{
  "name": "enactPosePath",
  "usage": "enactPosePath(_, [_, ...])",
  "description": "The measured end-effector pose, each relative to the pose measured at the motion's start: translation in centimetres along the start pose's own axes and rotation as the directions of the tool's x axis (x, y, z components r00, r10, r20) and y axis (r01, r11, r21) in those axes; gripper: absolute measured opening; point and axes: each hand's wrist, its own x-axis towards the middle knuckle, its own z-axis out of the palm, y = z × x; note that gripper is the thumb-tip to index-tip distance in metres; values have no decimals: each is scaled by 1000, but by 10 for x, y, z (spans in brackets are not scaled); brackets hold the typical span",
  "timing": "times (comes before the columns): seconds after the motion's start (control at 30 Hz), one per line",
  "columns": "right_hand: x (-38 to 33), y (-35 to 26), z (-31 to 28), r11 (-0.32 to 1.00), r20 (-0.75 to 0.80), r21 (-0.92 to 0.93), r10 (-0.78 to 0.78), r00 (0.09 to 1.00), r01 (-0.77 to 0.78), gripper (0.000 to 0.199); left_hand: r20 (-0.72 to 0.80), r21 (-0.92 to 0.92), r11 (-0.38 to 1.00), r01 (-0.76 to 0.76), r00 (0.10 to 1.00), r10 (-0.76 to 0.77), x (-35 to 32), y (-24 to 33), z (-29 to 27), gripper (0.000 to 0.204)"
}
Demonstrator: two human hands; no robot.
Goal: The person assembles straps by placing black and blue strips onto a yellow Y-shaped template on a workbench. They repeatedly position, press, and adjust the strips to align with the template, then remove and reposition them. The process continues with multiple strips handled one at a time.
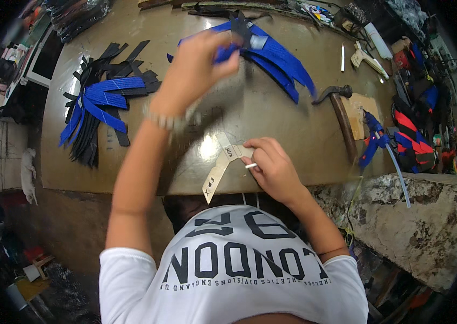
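Left hand point(199, 67) closed on 1 blue strap piece point(226, 52) lifted off the far pile point(277, 56) | right hand point(271, 167) pinched on a white marker point(250, 166), a card template point(219, 167) pressed flat | piece judged light, floppy, best gripped at its end | hammer point(342, 116), sorted stack point(101, 105) kept clear at either side.

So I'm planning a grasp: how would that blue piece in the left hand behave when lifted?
The blue piece is pinched in the left hand. Likely floppy: similar flat strips in the blue pile fan and curve. Probably light, since it is thin. Woven-looking surface suggests it's not slippery.
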Motion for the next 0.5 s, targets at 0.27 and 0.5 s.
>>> enactPosePath(0.27, [16, -1, 5, 986, -108, -154, -88, 990, 71, 26, -22, 53, 910, 411, 912, -411, -115, 55, -6, 17])
enactPosePath(0.5, [45, 17, 16, 970, -158, -190, 120, 980, -150, 25, 99, 166, 950, 265, 954, -283, -114, 53, 5, 19])
